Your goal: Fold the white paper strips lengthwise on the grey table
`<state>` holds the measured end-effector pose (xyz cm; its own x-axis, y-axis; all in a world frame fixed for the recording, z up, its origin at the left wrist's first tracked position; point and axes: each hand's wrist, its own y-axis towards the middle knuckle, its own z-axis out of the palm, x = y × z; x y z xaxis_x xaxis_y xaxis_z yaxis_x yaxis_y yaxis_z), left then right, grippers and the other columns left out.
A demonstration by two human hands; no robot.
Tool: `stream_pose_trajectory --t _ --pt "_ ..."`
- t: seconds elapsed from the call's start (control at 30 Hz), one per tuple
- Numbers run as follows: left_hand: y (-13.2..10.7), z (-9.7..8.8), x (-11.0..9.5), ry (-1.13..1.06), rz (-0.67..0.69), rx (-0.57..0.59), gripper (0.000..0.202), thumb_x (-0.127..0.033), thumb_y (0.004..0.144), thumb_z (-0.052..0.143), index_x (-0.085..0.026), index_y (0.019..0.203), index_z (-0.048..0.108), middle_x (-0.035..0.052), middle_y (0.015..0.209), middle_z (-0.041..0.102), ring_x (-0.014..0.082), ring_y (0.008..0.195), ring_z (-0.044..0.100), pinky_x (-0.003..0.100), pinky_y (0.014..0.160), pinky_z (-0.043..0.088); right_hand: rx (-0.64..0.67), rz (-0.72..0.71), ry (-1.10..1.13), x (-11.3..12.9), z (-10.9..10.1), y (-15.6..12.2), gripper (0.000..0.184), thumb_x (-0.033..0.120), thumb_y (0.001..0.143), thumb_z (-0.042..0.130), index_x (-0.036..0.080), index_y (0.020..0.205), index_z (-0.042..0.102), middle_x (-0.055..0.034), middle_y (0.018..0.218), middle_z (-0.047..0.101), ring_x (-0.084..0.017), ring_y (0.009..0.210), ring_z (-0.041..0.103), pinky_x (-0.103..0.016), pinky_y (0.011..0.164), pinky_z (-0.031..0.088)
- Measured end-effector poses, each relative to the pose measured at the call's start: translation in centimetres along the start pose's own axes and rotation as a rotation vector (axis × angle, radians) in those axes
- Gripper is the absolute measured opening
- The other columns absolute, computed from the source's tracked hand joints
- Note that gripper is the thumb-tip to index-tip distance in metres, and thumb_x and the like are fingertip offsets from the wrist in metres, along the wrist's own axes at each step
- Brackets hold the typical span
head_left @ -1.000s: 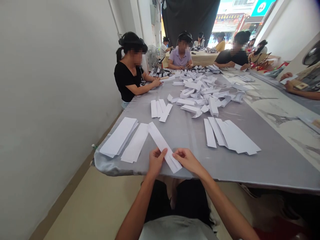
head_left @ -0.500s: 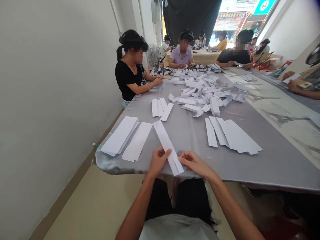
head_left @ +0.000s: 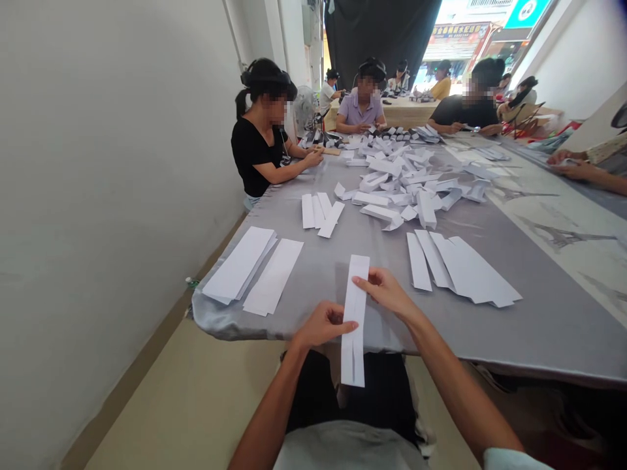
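Note:
A long folded white paper strip (head_left: 356,300) is held between my hands, nearly upright in the view, its lower end reaching past the table's front edge. My left hand (head_left: 326,324) grips the strip's left side, thumb lying across its front. Higher up on the right edge, my right hand (head_left: 385,287) pinches it with the thumb on the front and the fingers behind. A narrow slit or fold line shows in the strip's lower part. To the left lie flat white paper sheets (head_left: 240,264) and a smaller stack (head_left: 274,277).
Several narrow strips (head_left: 330,219) lie ahead. Flat paper pieces (head_left: 470,267) are fanned out on the right. A heap of folded white paper forms (head_left: 396,173) covers the middle of the grey-clothed table (head_left: 490,333). Co-workers sit around it, one in black (head_left: 262,150) at the left.
The paper strip has swung from a slant to nearly upright and come closer to me. My right hand has moved up to its upper part; my left hand has shifted right with it.

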<state>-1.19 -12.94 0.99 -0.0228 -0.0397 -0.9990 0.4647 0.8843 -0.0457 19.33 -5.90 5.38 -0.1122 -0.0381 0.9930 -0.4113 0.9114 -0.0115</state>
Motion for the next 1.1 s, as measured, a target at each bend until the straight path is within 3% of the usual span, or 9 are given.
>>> stream_pose_trajectory --t 0.13,0.33,0.5,0.57,0.67,0.77,0.87,0.97,1.1 --pt "0.0 0.1 -0.1 0.005 0.001 0.011 0.04 -0.051 0.087 0.077 -0.014 0.072 0.075 0.0017 0.065 0.057 0.0119 0.059 0.047 0.026 0.056 0.031 -0.048 -0.021 -0.013 0.5 -1.2 1.4 0.051 0.067 0.084 0.075 0.016 0.086 0.071 -0.0005 0.064 0.055 -0.012 0.054 0.041 -0.026 0.045 0.03" --pt "0.1 0.1 -0.6 -0.053 -0.014 -0.035 0.039 -0.052 0.084 0.081 -0.014 0.082 0.08 0.0061 0.076 0.07 0.018 0.067 0.06 0.029 0.063 0.045 -0.091 -0.051 0.027 -0.1 -1.7 3.6 0.044 0.059 0.083 0.077 0.017 0.095 0.073 0.0006 0.065 0.058 -0.011 0.053 0.043 -0.025 0.045 0.03" --pt "0.7 0.0 -0.6 -0.161 0.004 -0.136 0.044 -0.047 0.08 0.087 -0.015 0.11 0.078 0.0111 0.098 0.077 0.0224 0.084 0.07 0.032 0.075 0.055 -0.089 -0.15 -0.052 -2.0 -1.2 6.0 0.038 0.053 0.088 0.07 0.017 0.101 0.073 -0.0021 0.078 0.067 -0.015 0.062 0.055 -0.027 0.056 0.042" --pt "1.3 -0.2 -0.4 -0.166 -0.026 -0.208 0.055 -0.045 0.079 0.089 -0.016 0.123 0.073 0.0117 0.1 0.077 0.0223 0.086 0.072 0.03 0.072 0.055 -0.105 -0.194 -0.112 -2.9 -1.1 7.0 0.037 0.051 0.09 0.066 0.017 0.104 0.073 -0.0044 0.089 0.071 -0.017 0.069 0.06 -0.029 0.062 0.047" --pt "3.1 -0.8 0.2 -0.181 -0.074 -0.354 0.067 -0.048 0.077 0.09 -0.016 0.131 0.067 0.0103 0.098 0.077 0.0208 0.081 0.072 0.026 0.063 0.052 -0.158 -0.239 -0.192 -4.0 -0.9 8.6 0.034 0.048 0.093 0.06 0.018 0.105 0.071 -0.0057 0.098 0.073 -0.019 0.076 0.064 -0.031 0.07 0.05" --pt "6.2 -2.0 0.5 -0.213 -0.041 -0.443 0.067 -0.049 0.075 0.091 -0.015 0.126 0.066 0.0103 0.097 0.078 0.0206 0.082 0.073 0.029 0.07 0.055 -0.295 -0.29 -0.324 -5.0 -0.7 9.7 0.029 0.045 0.095 0.056 0.02 0.105 0.068 -0.004 0.089 0.07 -0.02 0.077 0.062 -0.032 0.072 0.049" --pt "9.9 -3.8 0.4 -0.16 -0.014 -0.434 0.065 -0.046 0.074 0.091 -0.014 0.125 0.066 0.01 0.094 0.078 0.0191 0.076 0.071 0.029 0.068 0.053 -0.396 -0.306 -0.405 -6.2 -0.4 10.1 0.028 0.044 0.097 0.053 0.021 0.106 0.066 -0.0036 0.086 0.068 -0.02 0.075 0.062 -0.032 0.071 0.048" --pt "13.0 -5.4 0.0 -0.086 0.031 -0.405 0.074 -0.04 0.07 0.092 -0.014 0.134 0.063 0.0038 0.081 0.074 0.0163 0.066 0.067 0.026 0.062 0.049 -0.422 -0.292 -0.396 -7.2 -0.4 10.1 0.029 0.046 0.098 0.052 0.022 0.104 0.066 -0.0042 0.09 0.07 -0.02 0.073 0.062 -0.031 0.068 0.047" --pt "14.8 -6.4 0.1 -0.08 0.103 -0.297 0.068 -0.038 0.072 0.088 -0.017 0.133 0.065 0.0026 0.082 0.074 0.0151 0.065 0.067 0.024 0.061 0.048 -0.445 -0.281 -0.349 -7.6 -1.0 9.9 0.033 0.05 0.097 0.056 0.021 0.104 0.069 -0.0049 0.09 0.07 -0.021 0.078 0.063 -0.03 0.066 0.047"
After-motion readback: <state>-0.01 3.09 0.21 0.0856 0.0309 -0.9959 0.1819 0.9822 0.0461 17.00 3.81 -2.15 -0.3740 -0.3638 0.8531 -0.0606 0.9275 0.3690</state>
